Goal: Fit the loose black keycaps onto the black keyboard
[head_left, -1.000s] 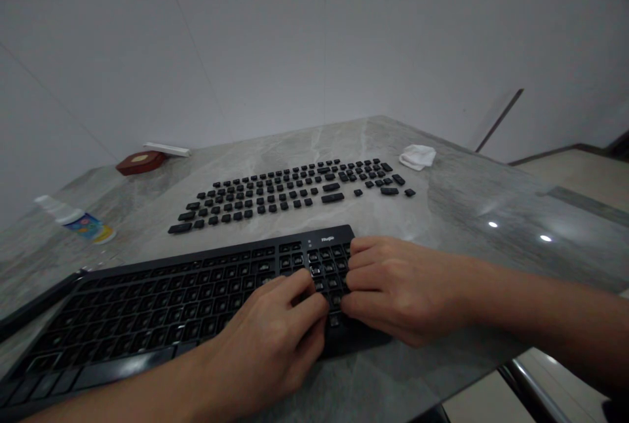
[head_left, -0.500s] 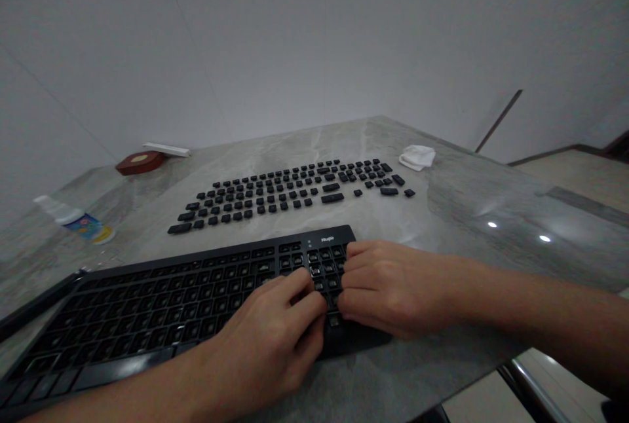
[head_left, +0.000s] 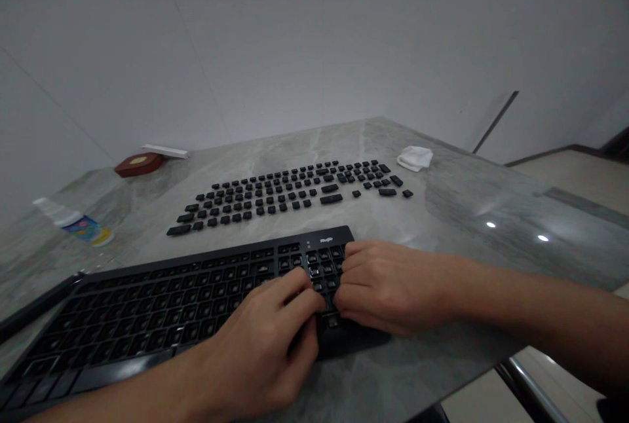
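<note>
A black keyboard (head_left: 204, 282) lies on the grey table with its keycaps off, so the bare sockets show. My left hand (head_left: 270, 338) rests over its right part, fingers bent down into the number pad; the fingertips and anything under them are hidden. Across from it, my right hand (head_left: 381, 285) curls round the keyboard's right end, the fingertips reaching the number pad sockets. Beyond the keyboard, loose black keycaps (head_left: 259, 202) are laid out in rows. Among them are wide ones, such as a long keycap (head_left: 331, 199) on the near side.
On the left lies a spray bottle (head_left: 81, 223) near a black stick-like thing (head_left: 39, 308). A red-brown box (head_left: 139, 164) and a white strip (head_left: 166, 151) sit at the back left. A crumpled white cloth (head_left: 415, 158) is at the back right. The table's edge (head_left: 472, 384) runs at the lower right.
My left hand has shifted very slightly, its thumb drawn a little back to the left. My right hand stays at the keyboard's right end. The view has moved a touch.
</note>
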The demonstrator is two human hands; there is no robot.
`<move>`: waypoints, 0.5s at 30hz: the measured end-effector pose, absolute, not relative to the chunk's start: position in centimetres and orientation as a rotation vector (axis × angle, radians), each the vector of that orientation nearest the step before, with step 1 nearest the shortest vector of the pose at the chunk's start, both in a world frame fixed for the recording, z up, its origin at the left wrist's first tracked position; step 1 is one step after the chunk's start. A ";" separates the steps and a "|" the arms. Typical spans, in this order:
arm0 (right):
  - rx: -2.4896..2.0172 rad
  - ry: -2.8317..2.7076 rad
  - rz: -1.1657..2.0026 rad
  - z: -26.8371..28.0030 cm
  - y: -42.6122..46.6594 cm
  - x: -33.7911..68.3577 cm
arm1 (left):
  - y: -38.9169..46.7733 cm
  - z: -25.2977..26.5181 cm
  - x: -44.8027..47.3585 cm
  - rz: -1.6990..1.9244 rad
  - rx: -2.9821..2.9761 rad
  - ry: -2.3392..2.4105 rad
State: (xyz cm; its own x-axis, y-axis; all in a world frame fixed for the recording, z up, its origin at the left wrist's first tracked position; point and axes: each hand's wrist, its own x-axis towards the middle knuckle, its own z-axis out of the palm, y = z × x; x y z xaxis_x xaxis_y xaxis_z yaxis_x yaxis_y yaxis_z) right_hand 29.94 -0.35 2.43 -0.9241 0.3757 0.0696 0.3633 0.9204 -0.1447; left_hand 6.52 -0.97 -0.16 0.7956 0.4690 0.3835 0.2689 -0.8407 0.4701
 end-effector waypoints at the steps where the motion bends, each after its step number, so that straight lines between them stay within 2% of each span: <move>1: -0.574 -2.986 0.193 2.4 -0.3 29.9 | -1.0 -0.2 6.5 0.713 2.611 0.552; 15: -0.602 -3.017 0.181 2.6 -0.4 29.8 | -1.0 -0.9 6.3 0.778 2.845 0.540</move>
